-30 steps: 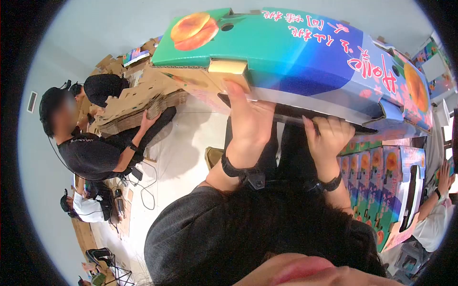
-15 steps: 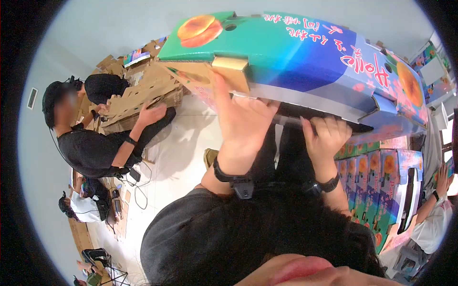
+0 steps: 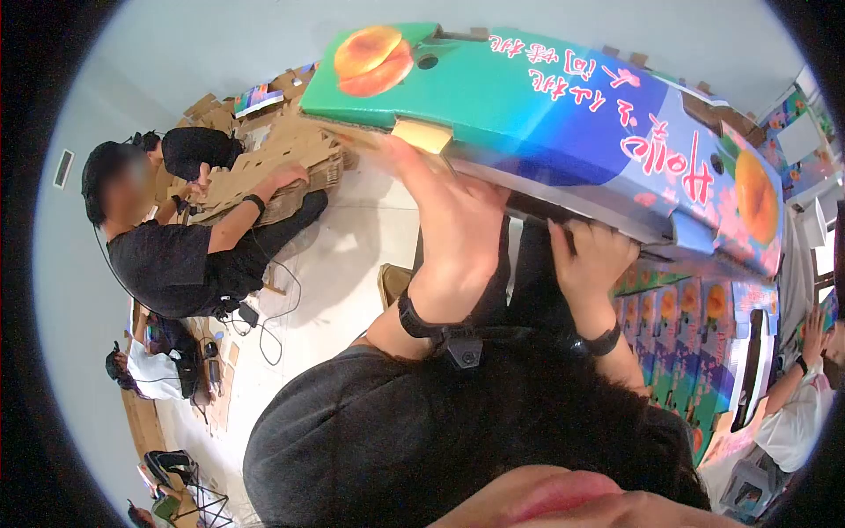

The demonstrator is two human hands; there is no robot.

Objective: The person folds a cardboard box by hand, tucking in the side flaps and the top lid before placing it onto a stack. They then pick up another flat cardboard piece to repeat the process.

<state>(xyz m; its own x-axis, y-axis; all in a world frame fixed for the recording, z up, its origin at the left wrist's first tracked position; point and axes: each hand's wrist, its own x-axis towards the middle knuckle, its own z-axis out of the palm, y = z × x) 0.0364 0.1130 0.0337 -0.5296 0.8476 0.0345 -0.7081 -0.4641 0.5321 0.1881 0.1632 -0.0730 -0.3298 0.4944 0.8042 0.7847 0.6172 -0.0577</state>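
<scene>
A printed cardboard box (image 3: 528, 114) in green, blue and pink, with peach pictures and lettering, fills the upper part of the head view. It is tilted, its right end lower than its left. My left hand (image 3: 462, 220) grips the near edge by a bare cardboard tab (image 3: 422, 138), its thumb along the tab and its other fingers partly hidden under the box. Farther right, my right hand (image 3: 598, 260) has its fingers curled at a dark gap along the same edge; their tips are hidden.
Several matching boxes (image 3: 695, 343) stand in a row at right, below the held one. On the left a person in black (image 3: 163, 264) sits by flat brown cardboard (image 3: 264, 176). Loose cables (image 3: 264, 330) lie on the floor. Another person's arm (image 3: 797, 378) reaches in at far right.
The box has turned slightly, its left end shifting right and its right end dropping a little. Both hands keep hold of it. The seated person's hand has moved down onto the cardboard.
</scene>
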